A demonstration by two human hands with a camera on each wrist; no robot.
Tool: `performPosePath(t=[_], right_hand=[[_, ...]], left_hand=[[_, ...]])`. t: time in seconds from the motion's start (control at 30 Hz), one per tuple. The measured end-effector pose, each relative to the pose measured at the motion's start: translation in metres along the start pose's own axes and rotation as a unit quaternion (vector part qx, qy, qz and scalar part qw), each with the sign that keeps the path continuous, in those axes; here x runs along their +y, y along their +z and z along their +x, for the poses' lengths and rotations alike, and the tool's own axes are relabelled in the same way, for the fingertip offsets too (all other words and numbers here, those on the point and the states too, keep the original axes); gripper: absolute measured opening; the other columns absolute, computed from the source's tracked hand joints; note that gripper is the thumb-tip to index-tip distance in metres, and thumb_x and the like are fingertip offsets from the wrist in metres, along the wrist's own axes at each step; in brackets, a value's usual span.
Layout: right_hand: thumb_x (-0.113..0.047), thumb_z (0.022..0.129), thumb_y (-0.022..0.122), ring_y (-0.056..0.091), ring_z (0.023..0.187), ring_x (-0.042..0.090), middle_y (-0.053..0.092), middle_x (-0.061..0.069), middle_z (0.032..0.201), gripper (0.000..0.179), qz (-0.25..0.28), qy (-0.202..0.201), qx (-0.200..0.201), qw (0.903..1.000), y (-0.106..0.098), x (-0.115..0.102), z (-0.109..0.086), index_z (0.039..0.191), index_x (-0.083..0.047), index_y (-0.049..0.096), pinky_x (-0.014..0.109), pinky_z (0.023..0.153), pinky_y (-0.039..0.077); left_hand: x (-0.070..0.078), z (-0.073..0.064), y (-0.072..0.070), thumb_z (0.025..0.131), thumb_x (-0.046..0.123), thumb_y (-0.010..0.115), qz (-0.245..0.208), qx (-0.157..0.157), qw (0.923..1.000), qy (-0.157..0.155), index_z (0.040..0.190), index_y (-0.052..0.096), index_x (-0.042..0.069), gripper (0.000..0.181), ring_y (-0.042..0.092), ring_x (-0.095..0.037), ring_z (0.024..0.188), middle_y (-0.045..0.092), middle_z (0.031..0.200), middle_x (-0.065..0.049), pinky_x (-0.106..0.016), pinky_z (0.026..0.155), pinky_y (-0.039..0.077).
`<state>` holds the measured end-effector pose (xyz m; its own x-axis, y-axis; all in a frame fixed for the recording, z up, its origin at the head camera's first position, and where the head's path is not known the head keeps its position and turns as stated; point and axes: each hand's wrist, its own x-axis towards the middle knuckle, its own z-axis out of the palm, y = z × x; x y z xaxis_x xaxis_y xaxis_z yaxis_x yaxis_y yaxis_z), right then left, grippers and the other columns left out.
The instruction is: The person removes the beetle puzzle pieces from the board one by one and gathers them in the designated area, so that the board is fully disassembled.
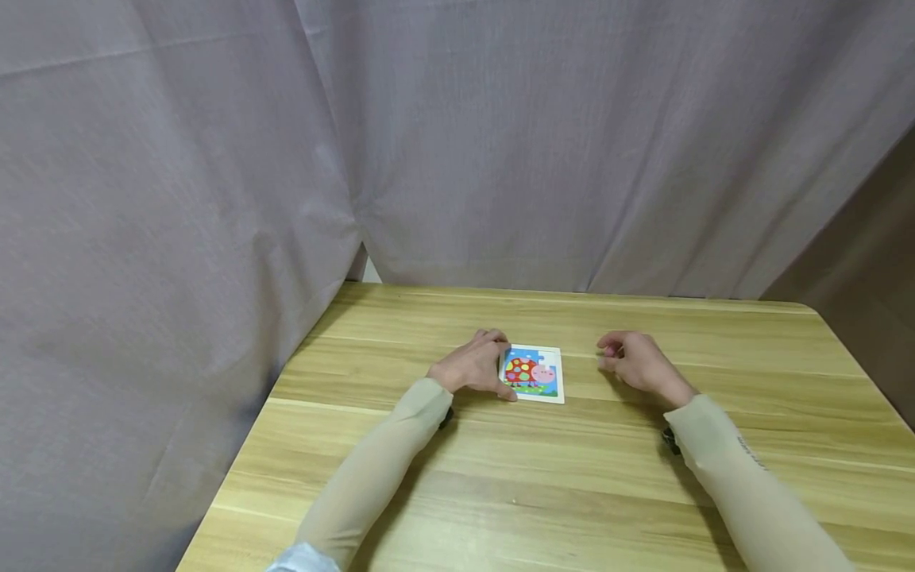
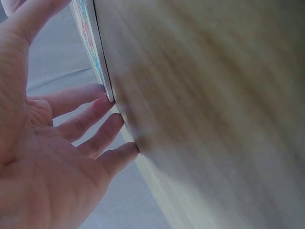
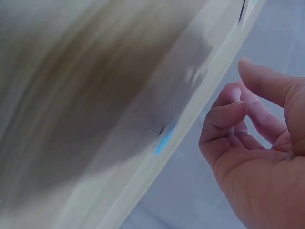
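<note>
A small square jigsaw puzzle (image 1: 532,375) with a white frame lies flat on the wooden table, showing a spotted red ladybird with a pink face. A white gap shows in its upper right corner. My left hand (image 1: 475,367) holds the puzzle at its left side, thumb at the near edge and fingers at the far left corner. In the left wrist view, fingertips (image 2: 107,95) meet the frame's corner. My right hand (image 1: 638,364) hovers right of the puzzle, fingers loosely bent and thumb apart. Beyond it, a blue puzzle piece (image 3: 165,140) lies on the table.
The wooden table (image 1: 500,492) has its far edge against a grey curtain (image 1: 486,159). More curtain hangs along the left side, and a darker brown cloth (image 1: 858,278) hangs at the right.
</note>
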<state>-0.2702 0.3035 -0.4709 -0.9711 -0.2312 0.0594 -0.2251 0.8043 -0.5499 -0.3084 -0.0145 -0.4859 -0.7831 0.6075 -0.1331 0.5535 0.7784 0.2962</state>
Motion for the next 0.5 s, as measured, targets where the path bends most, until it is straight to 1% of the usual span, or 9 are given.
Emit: performPosePath(t=[0.17,0.27,0.37,0.5], right_hand=[[-0.005,0.099,0.076,0.063,0.086,0.019,0.073,0.012,0.095,0.019,-0.004,-0.016,-0.013,0.9998,0.017,-0.021,0.005,0.114,0.007,0.075,0.029,0.077,0.051],[-0.006,0.098,0.077,0.063,0.085,0.017,0.073,0.010,0.094,0.018,-0.003,-0.024,-0.019,0.9995,0.027,-0.030,0.008,0.112,0.005,0.077,0.029,0.078,0.052],[-0.004,0.096,0.079,0.062,0.084,0.015,0.072,0.008,0.092,0.017,0.002,-0.030,-0.028,0.9992,0.035,-0.036,0.012,0.110,0.004,0.076,0.028,0.077,0.051],[-0.002,0.095,0.080,0.061,0.083,0.016,0.070,0.010,0.091,0.018,0.014,-0.036,-0.046,0.9982,0.043,-0.042,0.013,0.109,0.006,0.076,0.026,0.074,0.050]], left_hand=[[0.000,0.001,0.000,0.081,0.055,0.095,-0.002,-0.004,1.0000,-0.003,0.159,0.055,0.008,0.100,0.044,-0.021,0.153,0.049,0.165,-0.001,-0.034,0.127,0.048],[-0.001,0.002,0.000,0.081,0.055,0.095,-0.001,-0.004,1.0000,-0.005,0.159,0.055,0.008,0.100,0.043,-0.021,0.154,0.049,0.165,-0.001,-0.034,0.126,0.048],[-0.001,0.002,0.000,0.081,0.055,0.095,-0.001,-0.003,1.0000,-0.005,0.159,0.055,0.009,0.099,0.043,-0.020,0.154,0.049,0.165,0.000,-0.033,0.126,0.048],[-0.002,0.002,0.001,0.081,0.055,0.095,0.000,-0.001,1.0000,-0.002,0.159,0.056,0.008,0.099,0.044,-0.021,0.153,0.049,0.165,-0.001,-0.033,0.126,0.048]])
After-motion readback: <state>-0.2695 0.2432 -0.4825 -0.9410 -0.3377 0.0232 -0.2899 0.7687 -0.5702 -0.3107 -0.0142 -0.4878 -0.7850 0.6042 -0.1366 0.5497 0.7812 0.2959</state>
